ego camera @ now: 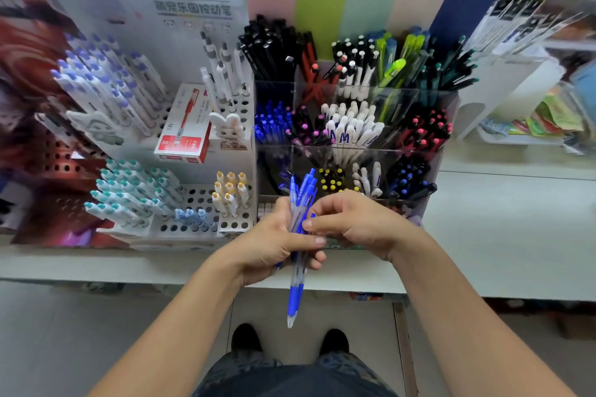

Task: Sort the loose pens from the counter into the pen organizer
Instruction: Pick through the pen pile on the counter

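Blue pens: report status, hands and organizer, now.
Left hand clamped on bundle of blue clear-barrelled pens. Right hand fingers pinching one pen. Clear acrylic pen organizer ahead, nothing blocking.

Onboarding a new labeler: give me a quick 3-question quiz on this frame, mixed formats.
1. True or false: the left hand grips a bundle of blue pens.
2. Multiple choice: where do the pens' tips point? A) up at the sign B) down toward the floor C) into the red pen box
3. Fill in: the right hand pinches at the bundle with thumb and ____.

Key: 1 true. 2 B; the clicker ends face the clear pen organizer. 3 fingers.
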Motion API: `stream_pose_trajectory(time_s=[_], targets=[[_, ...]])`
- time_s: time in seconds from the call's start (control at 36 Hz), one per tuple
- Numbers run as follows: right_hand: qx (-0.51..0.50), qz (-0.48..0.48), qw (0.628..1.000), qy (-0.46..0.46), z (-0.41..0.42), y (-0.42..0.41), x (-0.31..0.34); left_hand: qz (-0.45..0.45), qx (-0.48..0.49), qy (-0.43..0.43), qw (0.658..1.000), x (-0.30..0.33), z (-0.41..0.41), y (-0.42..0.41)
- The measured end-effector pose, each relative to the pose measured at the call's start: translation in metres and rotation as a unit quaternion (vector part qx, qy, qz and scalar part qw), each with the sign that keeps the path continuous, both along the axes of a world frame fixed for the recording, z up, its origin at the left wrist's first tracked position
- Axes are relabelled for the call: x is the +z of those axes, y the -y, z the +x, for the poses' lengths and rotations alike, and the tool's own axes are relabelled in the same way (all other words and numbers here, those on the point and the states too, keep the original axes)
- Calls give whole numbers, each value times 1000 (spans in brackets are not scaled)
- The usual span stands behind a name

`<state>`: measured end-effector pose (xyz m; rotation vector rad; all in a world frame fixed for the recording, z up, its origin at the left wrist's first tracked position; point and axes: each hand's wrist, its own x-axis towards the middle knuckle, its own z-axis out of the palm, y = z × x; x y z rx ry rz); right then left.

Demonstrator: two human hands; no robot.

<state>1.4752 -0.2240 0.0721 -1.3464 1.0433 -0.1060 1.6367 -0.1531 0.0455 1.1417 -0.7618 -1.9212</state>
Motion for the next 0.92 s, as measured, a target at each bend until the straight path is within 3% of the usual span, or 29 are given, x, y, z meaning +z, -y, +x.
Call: stream_pose_trajectory(time_s=[0.31,0.47,0.56,0.69,0.92], targets=[[-39,54,995,75,17,-4,-12,17,53,33,998,-7,3,-5],[-162,-27,977,137,8,9,4,-9,115,-2,993,8,19,5],[-225,-92,951,191,0,18,27,-27,139,28,989,15,32,9],[-248,-247,908,228,-8,34,68,-78,211,77,971,26,48,23],[-188,-546,807,122,18,63,89,-119,332,217,910,34,46,55]])
